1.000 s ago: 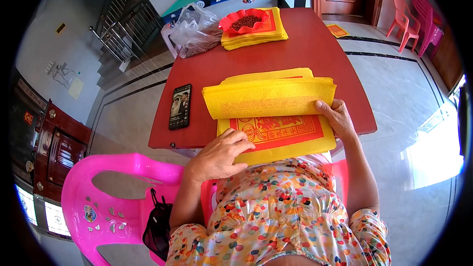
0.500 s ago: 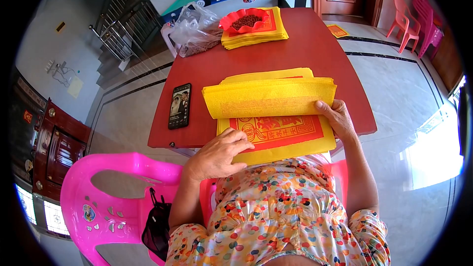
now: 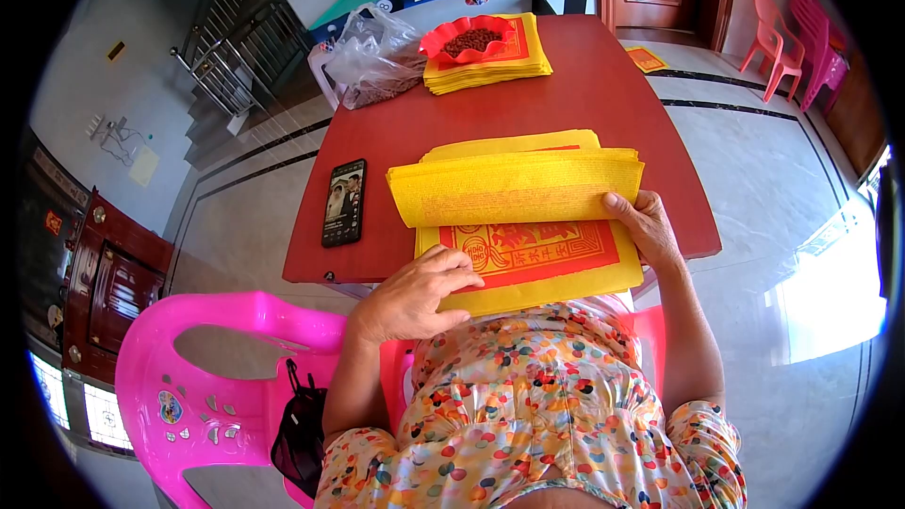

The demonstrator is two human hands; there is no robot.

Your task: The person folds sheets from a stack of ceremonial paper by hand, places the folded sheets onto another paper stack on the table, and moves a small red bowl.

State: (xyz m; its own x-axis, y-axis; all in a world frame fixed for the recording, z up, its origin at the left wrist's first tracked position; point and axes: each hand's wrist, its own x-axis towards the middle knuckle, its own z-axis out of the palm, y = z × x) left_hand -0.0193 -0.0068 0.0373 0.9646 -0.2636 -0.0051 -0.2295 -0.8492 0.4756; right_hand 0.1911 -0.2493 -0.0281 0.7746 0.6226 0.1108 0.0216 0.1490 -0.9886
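Note:
A stack of yellow joss paper point(image 3: 537, 300) with a red printed panel lies at the near edge of the table, its near side over my lap. The upper sheets point(image 3: 509, 187) are folded back away from me, showing their yellow undersides. My right hand point(image 3: 647, 226) grips the right end of this folded part, thumb on top and fingers beneath. My left hand point(image 3: 415, 294) rests on the left side of the stack, fingers loosely stretched over the printed panel and nothing held in them.
On the red table point(image 3: 377, 146) lie a phone point(image 3: 343, 203), a clear plastic bag point(image 3: 377, 57), and a second yellow paper stack point(image 3: 528, 71) bearing a red dish point(image 3: 443, 42) of small brown pieces. A pink chair point(image 3: 231, 424) with a black bag point(image 3: 300, 434) stands at my left.
My left hand has shifted very slightly to the left on the paper. The right hand and the folded sheets hold still.

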